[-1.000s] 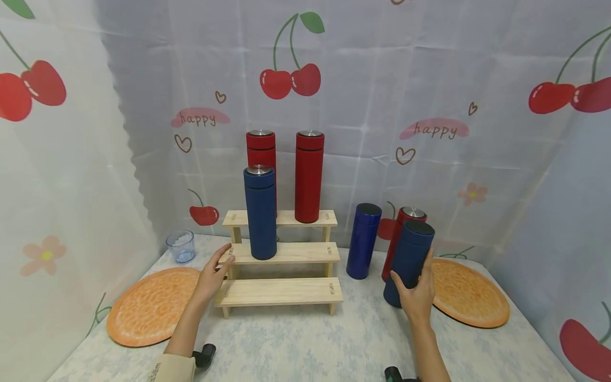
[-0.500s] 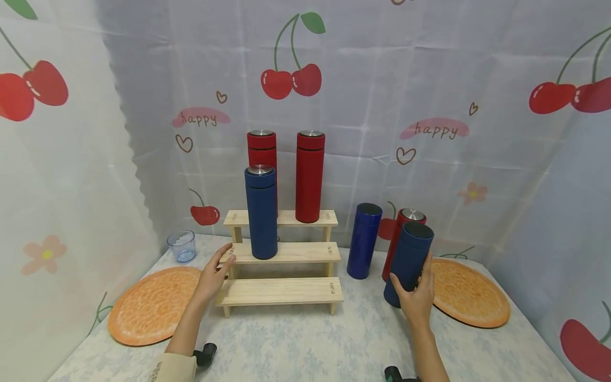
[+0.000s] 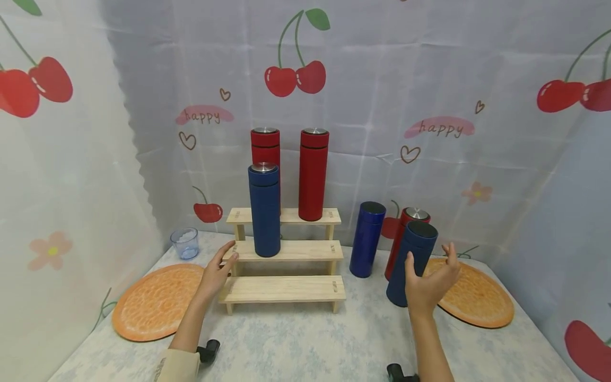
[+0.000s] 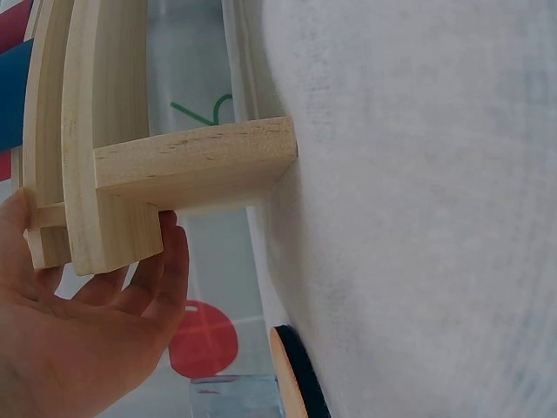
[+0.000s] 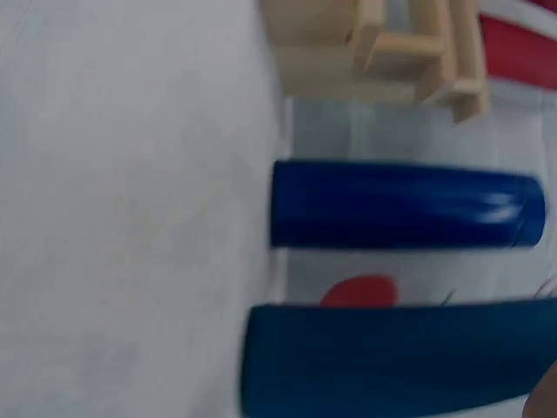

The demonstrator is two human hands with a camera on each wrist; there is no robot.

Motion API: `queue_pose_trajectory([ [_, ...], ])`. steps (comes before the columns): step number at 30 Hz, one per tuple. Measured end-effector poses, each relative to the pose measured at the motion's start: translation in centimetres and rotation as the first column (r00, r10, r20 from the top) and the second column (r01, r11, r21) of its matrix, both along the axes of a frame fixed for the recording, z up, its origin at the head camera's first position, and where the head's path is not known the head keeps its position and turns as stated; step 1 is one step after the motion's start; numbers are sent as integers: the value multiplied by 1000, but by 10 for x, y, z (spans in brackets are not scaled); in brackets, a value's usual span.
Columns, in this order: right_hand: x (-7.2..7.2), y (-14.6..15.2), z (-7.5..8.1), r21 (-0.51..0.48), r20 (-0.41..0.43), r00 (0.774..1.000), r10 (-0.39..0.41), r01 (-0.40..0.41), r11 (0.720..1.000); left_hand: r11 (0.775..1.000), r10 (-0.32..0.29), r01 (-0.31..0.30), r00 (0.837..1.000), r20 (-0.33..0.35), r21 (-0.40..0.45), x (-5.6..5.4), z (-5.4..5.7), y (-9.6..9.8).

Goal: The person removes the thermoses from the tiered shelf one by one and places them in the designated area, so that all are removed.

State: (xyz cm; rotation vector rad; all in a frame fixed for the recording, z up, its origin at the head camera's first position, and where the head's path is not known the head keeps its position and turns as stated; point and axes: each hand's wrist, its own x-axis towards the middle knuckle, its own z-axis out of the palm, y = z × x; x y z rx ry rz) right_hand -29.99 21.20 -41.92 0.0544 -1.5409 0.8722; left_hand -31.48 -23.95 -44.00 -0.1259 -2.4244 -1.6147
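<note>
Nearest you, two black wrist devices [image 3: 208, 351] [image 3: 396, 371] and your beige sleeve [image 3: 177, 366] frame the pale, mottled tabletop [image 3: 305, 345]. Your right hand [image 3: 428, 286] is spread wide, its thumb across the face of the navy bottle [image 3: 420, 252] in the head view and its other fingers well clear to the right; whether the thumb touches, you cannot tell. The navy bottle stands upright on the tabletop, right of the wooden stand [image 3: 281, 290]. Your left hand [image 3: 216, 273] is narrowed on the left end of that three-step stand, gripping at the middle step, with fingers curled behind the wood in the left wrist view. Orange round mats flank the scene, the left mat [image 3: 159, 302] beside your left forearm, the right mat [image 3: 482, 294] beyond your right hand. Just behind the navy bottle stands a red bottle [image 3: 417, 214] with a silver lid, partly hidden; to its left rises a glossy blue bottle [image 3: 367, 241]. A silver-lidded blue bottle [image 3: 264, 217] occupies the middle step, while two red bottles [image 3: 265, 151] [image 3: 313, 180] stand on the top one. A clear glass [image 3: 185, 245] sits at the far left, before a cherry-printed curtain [image 3: 353, 116] reading "happy" twice.
</note>
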Motion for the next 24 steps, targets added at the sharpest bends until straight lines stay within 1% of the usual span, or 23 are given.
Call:
queue_pose_trajectory([
  [1,1,-7,7,-7,-48,999,-11,11,1000,1000,-1,1,1000,-2,-1,0,1,0],
  [3,4,-23,18,-8,-114,993,7,-8,1000,1000,-3,3,1000,-6,-6,1,2,1],
  [4,4,-33,22,6,-145,989,31,-31,1000,1000,-3,3,1000,-8,-9,1,2,1],
  [5,5,-43,24,29,-158,985,63,-59,998,1000,-1,1,1000,-10,-10,1,2,1],
  [7,4,-64,24,84,-160,976,145,-133,988,1000,1,-1,1000,-14,-12,2,2,1],
  [10,0,-96,16,164,-100,959,266,-248,955,1000,-1,1,1000,-19,-15,1,1,1],
  [12,-5,-116,9,203,-30,941,336,-324,924,1000,-1,1,1000,-21,-14,0,0,1],
  [14,-12,-135,2,226,34,922,385,-382,896,1000,-2,2,1000,-21,-13,-1,-1,1],
  [16,-18,-152,0,242,90,902,423,-431,869,1000,-5,4,1000,-18,-12,-2,-2,1],
  [19,-23,-176,8,248,157,866,474,-499,830,1000,-2,2,1000,-11,-3,-1,-2,1],
  [22,-29,-197,26,246,221,820,528,-571,784,1000,3,-3,1000,-8,3,-1,-2,1],
  [24,-34,-210,41,231,254,789,559,-611,757,1000,8,-8,1000,-9,2,-1,-2,1],
])
